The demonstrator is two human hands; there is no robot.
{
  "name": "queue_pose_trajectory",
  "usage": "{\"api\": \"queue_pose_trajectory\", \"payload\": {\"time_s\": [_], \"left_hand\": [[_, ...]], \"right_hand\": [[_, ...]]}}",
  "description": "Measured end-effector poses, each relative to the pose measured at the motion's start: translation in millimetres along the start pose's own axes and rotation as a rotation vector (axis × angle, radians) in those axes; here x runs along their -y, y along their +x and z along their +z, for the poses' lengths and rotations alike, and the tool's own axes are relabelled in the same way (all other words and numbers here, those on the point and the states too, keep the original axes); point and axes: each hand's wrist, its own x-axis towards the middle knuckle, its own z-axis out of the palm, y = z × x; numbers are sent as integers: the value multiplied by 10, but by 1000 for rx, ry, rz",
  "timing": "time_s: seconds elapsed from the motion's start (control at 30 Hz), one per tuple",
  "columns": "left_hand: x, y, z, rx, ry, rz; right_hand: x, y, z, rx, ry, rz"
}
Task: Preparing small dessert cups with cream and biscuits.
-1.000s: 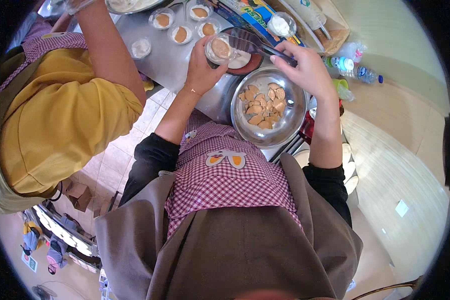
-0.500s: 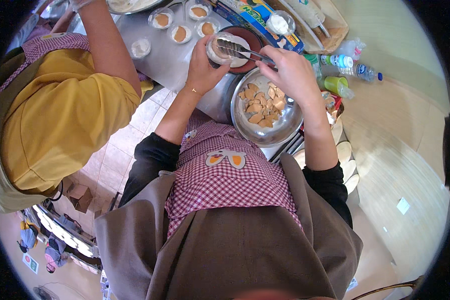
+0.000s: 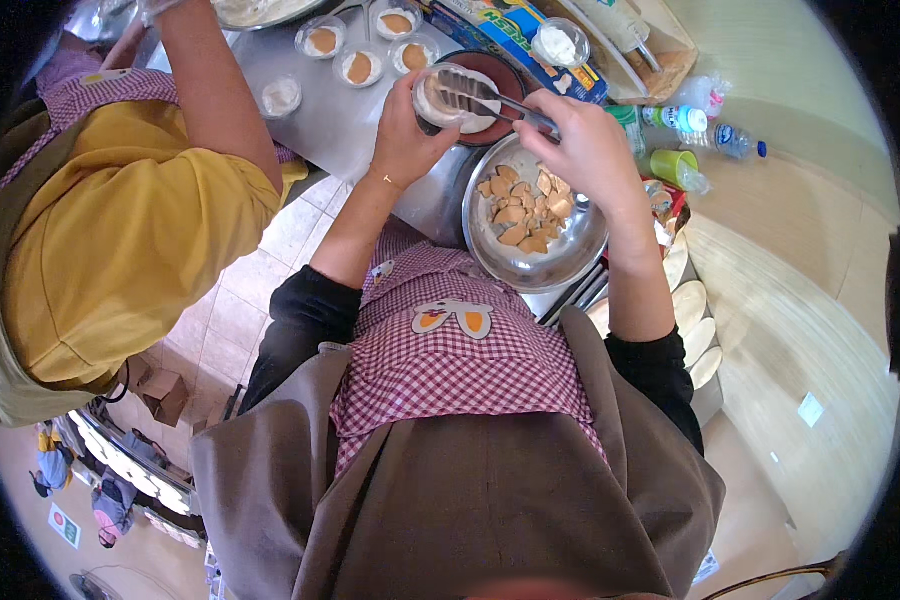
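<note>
My left hand (image 3: 410, 140) grips a clear plastic cup (image 3: 422, 112) with a white filling, tilted a little, over the near side of a reddish-brown bowl (image 3: 510, 72). Black tongs (image 3: 515, 108) are held in my right hand (image 3: 585, 140), their slotted heads over the cup's mouth. A brown biscuit shows partly behind the tongs; whether they pinch it is hard to see. Just below my right hand, a steel bowl (image 3: 578, 245) holds several brown leaf-shaped biscuits (image 3: 515, 215).
Several cups of white filling topped with biscuits (image 3: 359, 68) stand on the steel table (image 3: 320, 130); another white-filled cup (image 3: 281, 97) sits left. A co-worker in yellow sleeves (image 3: 140, 240) works close at left. Boxes (image 3: 515, 40), bottles (image 3: 735, 143) and a green cup (image 3: 673, 168) line the right.
The tongs have turned slightly over the cup, so their slotted heads show broader. My right hand has shifted a little; my left hand stays on the cup.
</note>
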Motion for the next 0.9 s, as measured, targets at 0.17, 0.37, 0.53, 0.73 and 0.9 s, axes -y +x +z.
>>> {"api": "queue_pose_trajectory", "payload": {"time_s": [0.17,0.37,0.53,0.73,0.9], "left_hand": [[23,156,20,-55,-12,5],[152,615,164,-157,144,162],[265,1053,455,-202,289,155],[290,1305,684,-218,199,106],[306,1214,666,-225,-84,-90]], "right_hand": [[-103,-76,-74,-52,332,125],[-284,-244,34,-115,387,264],[-340,-430,172,-76,405,328],[-364,-522,303,-35,373,379],[-378,-482,339,11,353,363]]}}
